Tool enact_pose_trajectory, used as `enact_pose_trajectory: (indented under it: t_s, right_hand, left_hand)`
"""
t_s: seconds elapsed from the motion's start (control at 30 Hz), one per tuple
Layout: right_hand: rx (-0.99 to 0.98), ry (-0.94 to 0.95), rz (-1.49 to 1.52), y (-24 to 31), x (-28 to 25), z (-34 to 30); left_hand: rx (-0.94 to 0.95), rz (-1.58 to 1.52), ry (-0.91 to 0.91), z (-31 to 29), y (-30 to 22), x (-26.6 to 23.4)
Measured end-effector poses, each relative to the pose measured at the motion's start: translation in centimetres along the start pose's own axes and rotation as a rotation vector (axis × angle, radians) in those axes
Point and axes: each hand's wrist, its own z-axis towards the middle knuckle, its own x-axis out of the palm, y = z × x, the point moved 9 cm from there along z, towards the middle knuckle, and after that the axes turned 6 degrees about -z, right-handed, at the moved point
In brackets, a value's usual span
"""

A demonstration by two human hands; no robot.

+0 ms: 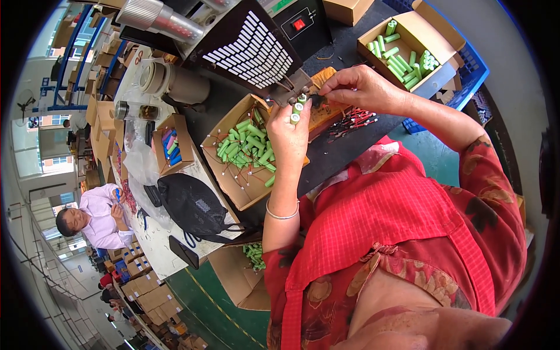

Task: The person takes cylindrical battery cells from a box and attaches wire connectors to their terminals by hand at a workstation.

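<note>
While my left hand grips a short row of green cylindrical cells, the cells' pale, ringed ends face up toward me, and the row lies just under the metal head of what I take to be a spot welder. The row's long axis runs away from my thumb side toward that head, tilted slightly to the right; its far end sits so close that I cannot tell whether it touches the metal. Everything, I judge, turns on how that far end lines up with the head.

My left hand is the nearer one: its thumb lies along the right side of the row and its fingers curl around the left, closed on the cells. My right hand comes in from the right, just beside the far end, fingers bent and thumb and forefinger drawn nearly together. Something small and dark shows by those fingertips, but I cannot tell whether I am pinching it.

Under my right hand is an orange-yellow block, with a bundle of thin connector leads near it. Left of my left wrist stands an open cardboard box of wired green cells.
</note>
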Motion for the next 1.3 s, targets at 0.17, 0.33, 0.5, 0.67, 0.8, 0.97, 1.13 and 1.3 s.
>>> enact_pose_trajectory:
  t_s: [0.17, 0.33, 0.5, 0.67, 0.8, 0.97, 1.13, 1.3]
  right_hand:
    - [0.103, 0.119, -0.023, 0.4, 0.0, -0.8]
    - [-0.119, 0.184, -0.249, 1.2, 0.7, -1.6]
    - [-0.439, 0.001, -0.271, 3.6, 0.7, -2.6]
    - [-0.757, -0.411, -0.812, 5.3, 1.5, -4.2]
    - [-0.844, -0.453, -0.922, 5.8, 2.4, -4.0]
    - [-0.815, -0.403, -0.948, 4.9, 2.4, -3.2]
    - [-0.807, -0.393, -0.944, 5.0, 2.1, -2.7]
    - [-0.644, -0.33, -0.765, 4.1, 1.4, -2.8]
  left_hand:
    - [0.117, 0.096, 0.021, -0.1, -1.6, -0.4]
    - [-0.553, -0.418, 0.132, -2.1, 1.4, -0.3]
    - [-0.676, -0.978, 0.215, -3.2, 2.3, -0.1]
    - [-0.474, -0.495, 0.052, -2.1, 2.1, -0.6]
    - [-0.253, -0.254, -0.002, -1.2, 2.0, -0.7]
    - [-0.152, -0.1, 0.044, -0.8, 1.6, -0.3]
    - [-0.159, -0.07, 0.044, -0.5, 1.8, -0.3]
    - [-0.218, -0.122, 0.07, -0.6, 2.1, -0.3]
